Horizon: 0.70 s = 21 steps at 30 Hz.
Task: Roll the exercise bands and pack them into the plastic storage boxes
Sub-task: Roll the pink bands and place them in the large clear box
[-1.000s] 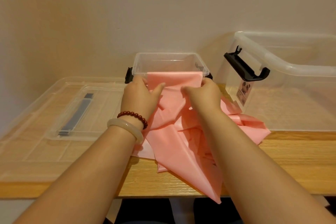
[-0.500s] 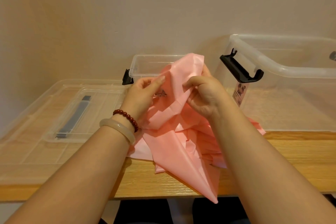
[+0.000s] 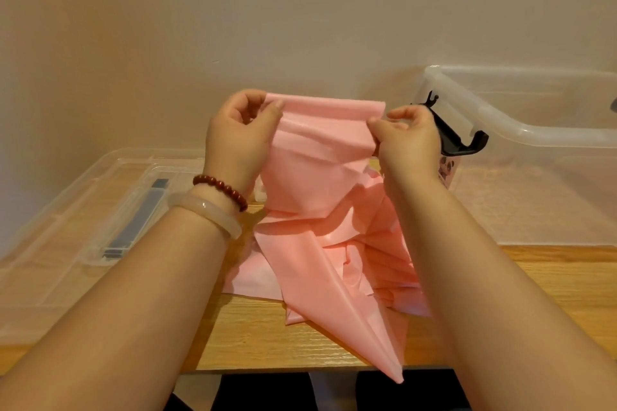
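One pink exercise band (image 3: 320, 157) is held up by its top edge, the rest crumpled on the bench (image 3: 260, 337). Your left hand (image 3: 238, 140) pinches one corner, your right hand (image 3: 407, 140) the other. It looks thin, limp and light: grip the corners, keep it taut. A clear storage box (image 3: 484, 110) stands to your right.

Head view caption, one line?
Left hand and right hand pinch the top corners of a pink band above a wooden table.

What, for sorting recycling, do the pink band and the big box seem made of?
Pink band: thin rubbery sheet, likely latex, faint sheen; it drapes and creases softly. Big box: rigid clear plastic, glossy; see-through walls, bright highlights on the rim.
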Tool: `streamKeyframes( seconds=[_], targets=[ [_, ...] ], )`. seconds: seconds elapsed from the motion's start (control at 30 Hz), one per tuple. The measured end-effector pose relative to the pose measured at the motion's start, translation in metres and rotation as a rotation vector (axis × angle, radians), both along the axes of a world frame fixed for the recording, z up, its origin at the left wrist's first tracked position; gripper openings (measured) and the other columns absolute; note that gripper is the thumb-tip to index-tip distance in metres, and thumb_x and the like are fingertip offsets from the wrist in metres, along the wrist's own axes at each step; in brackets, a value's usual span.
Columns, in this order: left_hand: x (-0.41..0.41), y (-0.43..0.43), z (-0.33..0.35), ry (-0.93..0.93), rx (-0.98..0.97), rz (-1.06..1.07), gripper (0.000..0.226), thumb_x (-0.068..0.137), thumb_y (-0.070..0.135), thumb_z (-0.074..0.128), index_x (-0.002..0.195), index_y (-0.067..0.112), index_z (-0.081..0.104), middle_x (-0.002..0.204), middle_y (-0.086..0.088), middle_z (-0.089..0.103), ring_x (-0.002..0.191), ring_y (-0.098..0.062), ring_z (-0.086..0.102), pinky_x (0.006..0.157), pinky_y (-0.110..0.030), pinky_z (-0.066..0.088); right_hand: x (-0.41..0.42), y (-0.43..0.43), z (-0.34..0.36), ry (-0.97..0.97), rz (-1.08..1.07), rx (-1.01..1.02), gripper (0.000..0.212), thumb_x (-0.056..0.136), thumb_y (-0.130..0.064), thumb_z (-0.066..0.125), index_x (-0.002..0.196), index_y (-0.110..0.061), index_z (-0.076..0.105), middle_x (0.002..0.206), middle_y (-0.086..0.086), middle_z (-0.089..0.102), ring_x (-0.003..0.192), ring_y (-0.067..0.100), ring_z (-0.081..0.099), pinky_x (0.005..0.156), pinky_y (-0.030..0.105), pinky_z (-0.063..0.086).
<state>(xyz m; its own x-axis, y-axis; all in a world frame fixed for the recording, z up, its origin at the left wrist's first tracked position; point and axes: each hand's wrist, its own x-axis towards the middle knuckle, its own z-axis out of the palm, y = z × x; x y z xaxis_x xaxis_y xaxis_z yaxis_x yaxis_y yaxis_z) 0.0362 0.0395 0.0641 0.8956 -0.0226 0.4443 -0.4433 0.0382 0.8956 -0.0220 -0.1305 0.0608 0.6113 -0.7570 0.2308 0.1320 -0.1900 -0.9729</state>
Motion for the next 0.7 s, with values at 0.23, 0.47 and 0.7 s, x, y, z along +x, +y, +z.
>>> streamKeyframes(
  seconds=[0.23, 0.47, 0.7],
  targets=[
    [0.021, -0.007, 0.009, -0.154, 0.66, 0.255, 0.037, 0.096, 0.029, 0.051, 0.073, 0.003, 0.063, 0.061, -0.003, 0.048, 0.063, -0.021, 0.044, 0.059, -0.029, 0.041, 0.024, 0.003, 0.008, 0.203, 0.008, -0.358, 0.018, 0.094, -0.015, 0.058, 0.108, -0.018, 0.068, 0.11, 0.0, 0.06, 0.104, 0.018, 0.058, 0.083, 0.024, 0.044],
    [0.008, 0.003, -0.025, -0.219, 0.594, 0.325, 0.035, 0.095, 0.024, 0.056, 0.126, 0.008, 0.061, 0.127, -0.008, 0.051, 0.124, -0.024, 0.041, 0.101, -0.023, 0.032, 0.0, 0.023, -0.027, 0.201, -0.046, -0.317, 0.032, 0.087, -0.042, 0.067, 0.094, -0.016, 0.051, 0.1, 0.0, 0.052, 0.088, 0.018, 0.051, 0.069, 0.029, 0.036],
    [-0.004, 0.006, -0.054, 0.051, 0.456, 0.268, 0.015, 0.091, 0.03, 0.061, 0.096, 0.017, 0.055, 0.101, 0.001, 0.058, 0.089, -0.013, 0.054, 0.073, -0.017, 0.037, -0.005, 0.038, -0.034, 0.276, 0.213, -0.143, 0.02, 0.087, -0.018, 0.064, 0.068, -0.016, 0.059, 0.075, 0.005, 0.069, 0.074, 0.023, 0.067, 0.078, 0.045, 0.057]
  ],
)
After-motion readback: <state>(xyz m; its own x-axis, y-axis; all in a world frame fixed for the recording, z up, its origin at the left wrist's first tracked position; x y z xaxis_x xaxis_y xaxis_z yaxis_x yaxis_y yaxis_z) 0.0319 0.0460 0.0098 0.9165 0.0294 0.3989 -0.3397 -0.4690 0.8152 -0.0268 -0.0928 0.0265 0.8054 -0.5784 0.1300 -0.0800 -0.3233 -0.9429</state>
